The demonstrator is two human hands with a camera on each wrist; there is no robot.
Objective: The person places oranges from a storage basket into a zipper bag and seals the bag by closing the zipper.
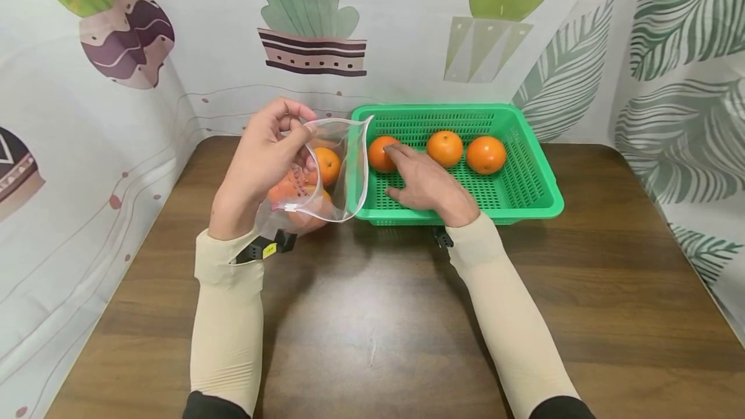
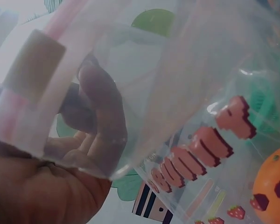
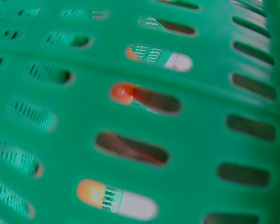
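My left hand [image 1: 264, 147] pinches the rim of a clear zip bag [image 1: 352, 167], whose mouth gapes toward the right. Several oranges [image 1: 327, 167] sit in the bag. Red lettering [image 2: 200, 151] on its plastic shows large in the left wrist view. My right hand [image 1: 427, 183] reaches into the green basket [image 1: 535, 193], fingers extended over the leftmost orange [image 1: 381, 152] and thumb apart from it. Two more oranges, a middle one [image 1: 445, 149] and a right one [image 1: 486, 154], lie in the basket. In the right wrist view, the slotted basket wall [image 3: 200, 140] hides most of the hand.
The basket stands at the back of the brown wooden table [image 1: 372, 328], close to a cloth backdrop [image 1: 407, 31] printed with cacti. The filled bag is beside the basket's left end, its open rim overlapping the basket edge in the head view.
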